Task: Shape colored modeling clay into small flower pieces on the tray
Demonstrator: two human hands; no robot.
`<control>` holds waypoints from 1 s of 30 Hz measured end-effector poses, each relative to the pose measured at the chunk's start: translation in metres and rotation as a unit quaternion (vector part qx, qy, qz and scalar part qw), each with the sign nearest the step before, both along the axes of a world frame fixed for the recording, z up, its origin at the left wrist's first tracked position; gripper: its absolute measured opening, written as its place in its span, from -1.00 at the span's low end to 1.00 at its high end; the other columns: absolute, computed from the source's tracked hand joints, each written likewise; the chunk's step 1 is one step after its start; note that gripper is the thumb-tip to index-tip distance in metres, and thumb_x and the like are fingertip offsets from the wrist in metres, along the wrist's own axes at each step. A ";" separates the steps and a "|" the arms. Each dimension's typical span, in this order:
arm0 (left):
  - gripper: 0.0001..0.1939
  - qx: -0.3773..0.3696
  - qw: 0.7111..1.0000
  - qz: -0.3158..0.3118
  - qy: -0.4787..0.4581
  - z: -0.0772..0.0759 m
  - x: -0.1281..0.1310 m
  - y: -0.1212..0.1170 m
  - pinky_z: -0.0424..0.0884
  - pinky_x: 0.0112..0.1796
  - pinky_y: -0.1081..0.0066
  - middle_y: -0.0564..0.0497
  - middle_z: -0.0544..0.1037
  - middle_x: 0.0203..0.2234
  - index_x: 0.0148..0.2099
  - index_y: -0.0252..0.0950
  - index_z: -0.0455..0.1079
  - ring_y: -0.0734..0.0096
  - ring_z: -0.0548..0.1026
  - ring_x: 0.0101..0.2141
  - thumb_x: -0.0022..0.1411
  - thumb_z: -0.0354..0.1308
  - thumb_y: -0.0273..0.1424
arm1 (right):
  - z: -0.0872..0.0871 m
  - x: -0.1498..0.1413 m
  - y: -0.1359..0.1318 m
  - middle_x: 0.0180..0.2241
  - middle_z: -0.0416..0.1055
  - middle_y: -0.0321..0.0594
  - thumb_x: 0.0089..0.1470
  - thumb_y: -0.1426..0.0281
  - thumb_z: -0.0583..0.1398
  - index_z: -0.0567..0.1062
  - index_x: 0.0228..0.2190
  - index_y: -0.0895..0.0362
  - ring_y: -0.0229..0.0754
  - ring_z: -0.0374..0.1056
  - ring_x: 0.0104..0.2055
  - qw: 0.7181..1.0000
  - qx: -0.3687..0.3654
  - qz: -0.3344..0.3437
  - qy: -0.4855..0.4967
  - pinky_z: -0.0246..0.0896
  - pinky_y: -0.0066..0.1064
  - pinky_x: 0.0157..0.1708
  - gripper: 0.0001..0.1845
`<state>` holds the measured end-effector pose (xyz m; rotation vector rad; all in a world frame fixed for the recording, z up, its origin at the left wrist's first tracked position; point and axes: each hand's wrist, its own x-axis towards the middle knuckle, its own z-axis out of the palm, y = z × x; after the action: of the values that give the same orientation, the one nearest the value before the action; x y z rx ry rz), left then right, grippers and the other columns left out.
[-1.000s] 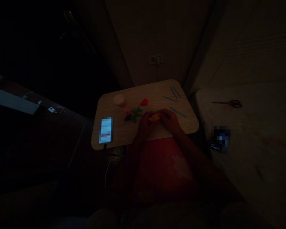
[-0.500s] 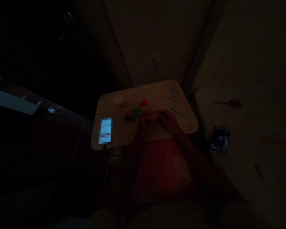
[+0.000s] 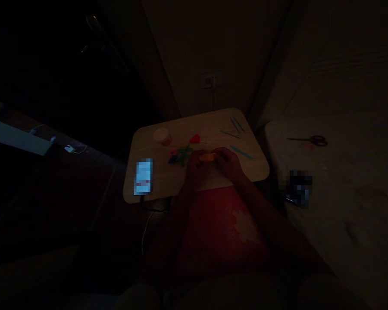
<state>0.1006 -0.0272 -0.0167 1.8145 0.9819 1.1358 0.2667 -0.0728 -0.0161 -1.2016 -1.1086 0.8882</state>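
Status, pls: what're you holding rn?

Orange piece (image 3: pixel 208 157); fingertips of my left hand (image 3: pixel 195 167) pinch its left end, those of my right hand (image 3: pixel 229 164) its right; so it sits btwn them, fingers clamped on it from both sides; dim light, tho, so can't tell abt each finger, nor whether it touches the table (image 3: pixel 168 185) or is just above.

OK; what's nearest, L side?

Green piece (image 3: pixel 185 151), branched, just left of my left fingers; past it, farther left, a pink piece (image 3: pixel 172 151) and a dark blue piece (image 3: pixel 172 159), close tog.; beyond those, a tub (image 3: pixel 162 135) w/ a pale lid; well left of my fingers and a bit nearer me, a lit phone (image 3: pixel 143 176), screen blurred.

And ahead, R side?

Red piece (image 3: pixel 195 138) just beyond my left fingertips; flat teal tool (image 3: pixel 242 152) beyond and right of my right knuckles, apart from them; thin teal sticks (image 3: pixel 230 134), three, farther out past it; scissors (image 3: pixel 318 141) well off to the right, on a pale surface (image 3: pixel 342 206) beside the table.
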 end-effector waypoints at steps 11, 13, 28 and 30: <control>-0.70 -0.034 0.999 -0.004 -0.007 0.005 0.000 -0.002 0.49 -0.09 0.33 -0.03 0.59 -0.12 0.00 -0.23 0.46 0.27 0.55 -0.12 0.20 0.27 -0.49 | -0.001 0.001 0.000 -0.32 0.53 -0.23 0.17 0.12 0.27 0.57 -0.15 0.02 -0.13 0.43 -0.31 1.000 0.005 0.000 -0.010 0.35 -0.32 -0.32 -0.70; -0.71 -0.038 0.999 -0.003 -0.009 0.004 0.000 -0.001 0.49 -0.10 0.34 -0.03 0.59 -0.13 -0.01 -0.23 0.46 0.27 0.56 -0.12 0.21 0.28 -0.50 | -0.002 0.001 0.000 -0.33 0.53 -0.23 0.17 0.12 0.27 0.56 -0.15 0.02 -0.13 0.43 -0.32 1.000 0.001 0.006 -0.007 0.35 -0.32 -0.33 -0.70; -0.66 -0.041 0.999 0.012 -0.023 -0.005 -0.003 0.002 0.50 -0.02 0.30 -0.06 0.59 -0.05 0.06 -0.21 0.43 0.23 0.56 -0.05 0.23 0.24 -0.46 | -0.002 0.002 0.001 -0.26 0.59 -0.20 0.17 0.16 0.28 0.58 -0.20 0.04 -0.12 0.48 -0.27 1.000 0.008 0.007 -0.026 0.37 -0.30 -0.26 -0.75; -0.64 -0.040 0.999 0.011 -0.030 -0.006 -0.004 0.002 0.50 -0.02 0.30 -0.07 0.58 -0.05 0.08 -0.21 0.42 0.23 0.56 -0.05 0.23 0.25 -0.44 | -0.002 0.002 0.002 -0.27 0.60 -0.20 0.15 0.16 0.29 0.58 -0.22 0.05 -0.12 0.48 -0.26 1.000 0.002 0.009 -0.030 0.37 -0.31 -0.26 -0.75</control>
<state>0.0970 -0.0248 -0.0230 1.7010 1.0004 1.1398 0.2684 -0.0711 -0.0180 -1.2228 -1.1697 0.8677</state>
